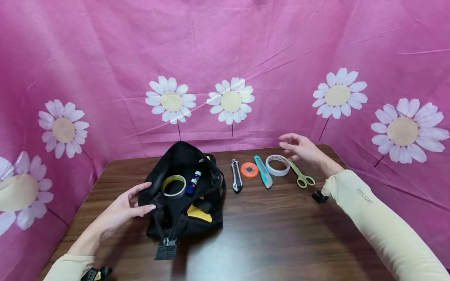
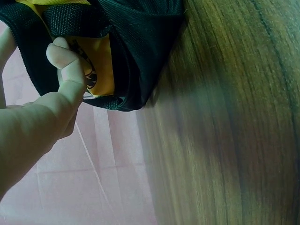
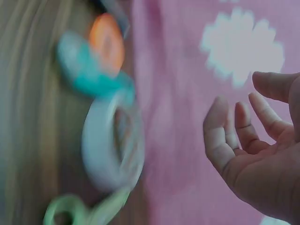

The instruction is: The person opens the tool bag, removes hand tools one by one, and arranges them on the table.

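My left hand (image 1: 121,208) grips the left rim of an open black bag (image 1: 181,154) with yellow patches, thumb and fingers on opposite sides of the edge. Inside the bag lie a roll of tape (image 1: 174,195) with a yellow inner ring and a blue glue stick (image 1: 193,184) with a white cap. In the air above the right end of a row of stationery is my right hand (image 1: 304,150), its fingers loosely bent and nothing in them. Nearest to it are green-handled scissors (image 1: 299,175) and a white tape roll (image 1: 277,172).
Left of the white roll lie a teal box cutter (image 1: 263,171), an orange tape roll (image 1: 243,170) and a grey box cutter (image 1: 236,175). The brown wooden table (image 1: 274,234) ends at a pink flowered cloth (image 1: 274,47). A zipper end (image 1: 166,249) hangs from the bag's front.
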Available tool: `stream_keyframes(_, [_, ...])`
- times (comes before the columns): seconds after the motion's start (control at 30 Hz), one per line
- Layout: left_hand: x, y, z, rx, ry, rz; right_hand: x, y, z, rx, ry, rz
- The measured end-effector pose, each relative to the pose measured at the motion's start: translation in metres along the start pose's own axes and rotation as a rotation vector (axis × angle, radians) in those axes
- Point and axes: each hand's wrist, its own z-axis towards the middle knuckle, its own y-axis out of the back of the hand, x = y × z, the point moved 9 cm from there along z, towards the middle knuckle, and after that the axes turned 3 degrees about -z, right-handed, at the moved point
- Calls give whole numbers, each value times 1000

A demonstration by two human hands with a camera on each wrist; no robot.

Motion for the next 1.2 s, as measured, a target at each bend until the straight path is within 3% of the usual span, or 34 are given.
stream_keyframes(0.3, [1,1,1,3,9,17,100,-93,-1,246,106,140])
stream_keyframes(0.57, [-2,4,1,2,-1,29,150,-164,-1,444,187,218])
stream_keyframes(0.83, [-4,6,0,10,10,51,168,-219,6,561,188,287])
stream_keyframes(1.03, [-4,4,-1,28,26,44,159,-263,9,610,90,299])
stream_keyframes(1.2, [-5,4,-1,28,14,37,149,-284,16,595,13,302])
